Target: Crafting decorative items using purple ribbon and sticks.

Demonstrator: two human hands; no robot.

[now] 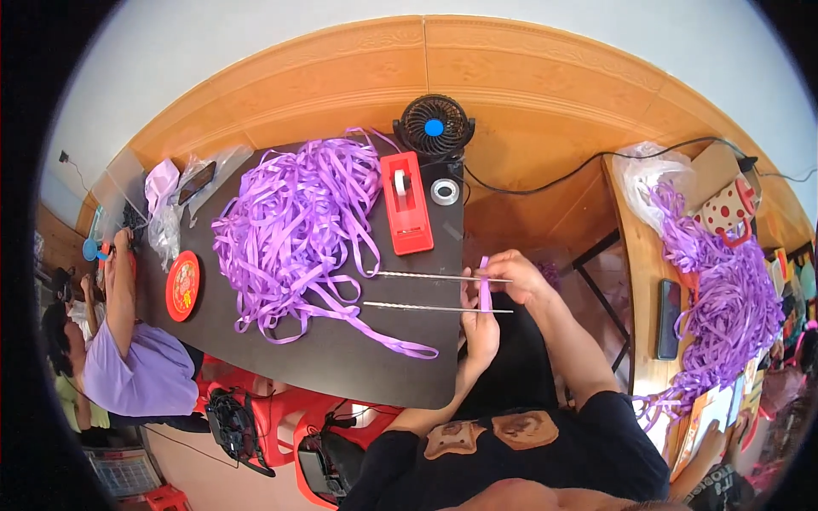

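Note:
Two thin metal rods, the farther one (409, 275) and the nearer one (417, 307), lie side by side and stick out past the table's right edge. Their left parts look twisted like drill bits. A short purple ribbon (485, 294) spans both rods near their right ends. My right hand (521, 277) pinches this ribbon at the farther rod. At the nearer rod, my left hand (482, 334) has its fingers closed on the ribbon's lower end; some fingertips are hidden. Left of the rods lies a big heap of purple ribbon (294, 221), one strand trailing toward me.
On the dark table (383, 375) are a red tape dispenser (407, 213), a tape roll (444, 192) and a red plate (182, 286). A black fan (434, 126) stands behind. The right-hand wooden table holds more purple ribbon (733, 298) and a phone (669, 319). People sit at both sides.

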